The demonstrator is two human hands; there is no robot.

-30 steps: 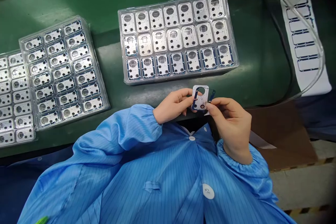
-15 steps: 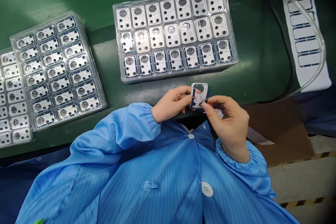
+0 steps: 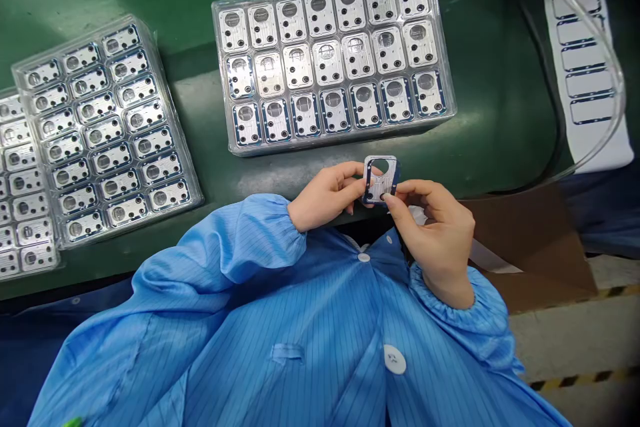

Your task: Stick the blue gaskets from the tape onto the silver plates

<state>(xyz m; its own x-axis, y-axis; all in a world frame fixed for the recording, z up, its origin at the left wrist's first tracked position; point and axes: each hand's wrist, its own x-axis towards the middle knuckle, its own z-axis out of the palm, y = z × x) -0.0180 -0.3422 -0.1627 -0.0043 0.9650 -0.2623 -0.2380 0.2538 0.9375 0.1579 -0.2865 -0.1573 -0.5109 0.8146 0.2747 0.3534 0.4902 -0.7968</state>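
Note:
A small silver metal plate (image 3: 380, 180) with a big round hole is held upright between my two hands, just in front of the tray. A dark blue gasket frame shows along its left and right sides and juts out a little past the right edge. My left hand (image 3: 333, 195) pinches the plate's left side between thumb and fingers. With thumb and forefinger, my right hand (image 3: 434, 230) is closed on the lower right corner, where plate and frame overlap. Whether the frame is fully stuck down there cannot be seen.
A clear plastic tray (image 3: 350, 132) of similar plates lies ahead, its front row blue-edged. More filled trays (image 3: 173, 203) sit at the left. At the right are a white sheet (image 3: 595, 147) with blue frames, a clear tube (image 3: 619, 107) and a brown cardboard surface (image 3: 545, 247).
Both hands keep nearly the same hold on the plate. The view has shifted slightly, so the trays and sheet appear a little displaced.

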